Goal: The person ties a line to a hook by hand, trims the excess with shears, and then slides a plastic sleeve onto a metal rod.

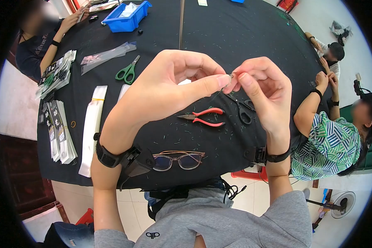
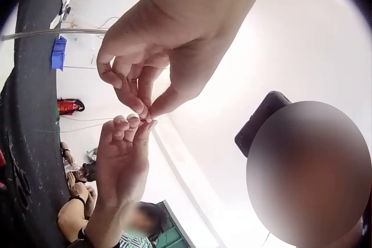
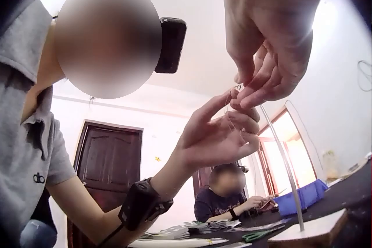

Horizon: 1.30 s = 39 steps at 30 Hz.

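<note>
Both hands meet above the black table in the head view. The left hand pinches a tiny, thin item between thumb and fingertips, and the right hand pinches it from the other side. In the right wrist view a dark little loop and fine thread show at the touching fingertips; its exact shape is too small to tell. Below the hands lie red-handled pliers and black scissors, partly behind the right hand.
Eyeglasses lie near the front edge. Green scissors, a long white strip, packets and a blue basket are on the left side. A thin metal pole stands at the back. Other people sit around the table.
</note>
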Motion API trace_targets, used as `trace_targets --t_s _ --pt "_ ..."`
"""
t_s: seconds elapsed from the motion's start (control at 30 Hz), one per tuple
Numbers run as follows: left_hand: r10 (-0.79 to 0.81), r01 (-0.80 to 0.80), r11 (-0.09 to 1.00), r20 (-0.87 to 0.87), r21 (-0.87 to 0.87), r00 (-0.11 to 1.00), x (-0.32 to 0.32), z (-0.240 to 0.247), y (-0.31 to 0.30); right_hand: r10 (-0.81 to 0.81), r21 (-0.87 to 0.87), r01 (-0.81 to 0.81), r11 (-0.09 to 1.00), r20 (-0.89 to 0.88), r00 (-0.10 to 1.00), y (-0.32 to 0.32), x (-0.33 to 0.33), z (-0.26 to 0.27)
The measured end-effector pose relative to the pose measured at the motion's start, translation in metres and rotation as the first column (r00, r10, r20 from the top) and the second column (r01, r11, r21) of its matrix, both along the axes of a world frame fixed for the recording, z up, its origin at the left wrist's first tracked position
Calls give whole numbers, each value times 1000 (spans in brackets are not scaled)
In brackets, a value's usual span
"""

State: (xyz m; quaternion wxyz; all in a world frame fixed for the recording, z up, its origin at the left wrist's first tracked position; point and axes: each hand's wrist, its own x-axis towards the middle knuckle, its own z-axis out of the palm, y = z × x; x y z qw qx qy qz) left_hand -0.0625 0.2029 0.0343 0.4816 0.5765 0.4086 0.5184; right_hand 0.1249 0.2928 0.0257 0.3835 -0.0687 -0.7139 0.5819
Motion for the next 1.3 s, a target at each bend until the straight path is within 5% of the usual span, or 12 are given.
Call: trace_targets --t_s 0.17,0.6,0.9,1.3 --pt "5 -5 1000 -44 -10 999 -2 1 -1 -57 229 66 971 -49 997 2 2 -3" --pt "-50 44 998 -164 -42 985 1 -1 -2 -56 157 46 986 56 997 -4 3 -2" --pt "-60 95 985 -229 143 972 3 -4 -2 15 41 -18 999 88 996 -3 4 -1" --pt "-64 109 981 -263 162 963 3 -7 -1 -45 266 -5 964 182 982 2 8 5"
